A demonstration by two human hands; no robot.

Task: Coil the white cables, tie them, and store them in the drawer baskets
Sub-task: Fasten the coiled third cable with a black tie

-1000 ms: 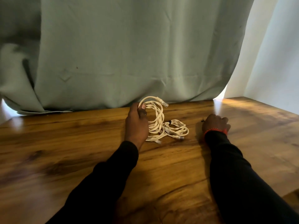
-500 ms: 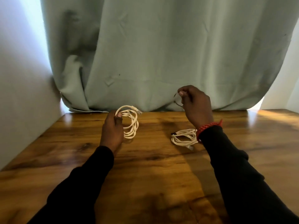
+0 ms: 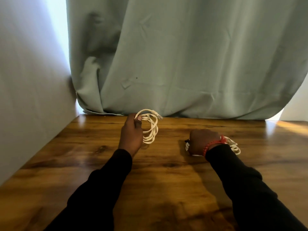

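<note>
Head view: left hand [image 3: 132, 133] grips coiled cable [image 3: 150, 126]; right hand [image 3: 202, 140] covers second coil [image 3: 234, 145], grip unclear

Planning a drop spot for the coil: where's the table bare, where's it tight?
Bare wood: the wide near strip of the table between the sleeves, the left side by the wall, and the far right corner by the curtain. Crowded: mid-table, where the left hand grips one coil and the right hand covers another coil.

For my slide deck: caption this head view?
Left hand holds a coiled white cable; right hand rests on a second coil on the wooden table.
</note>
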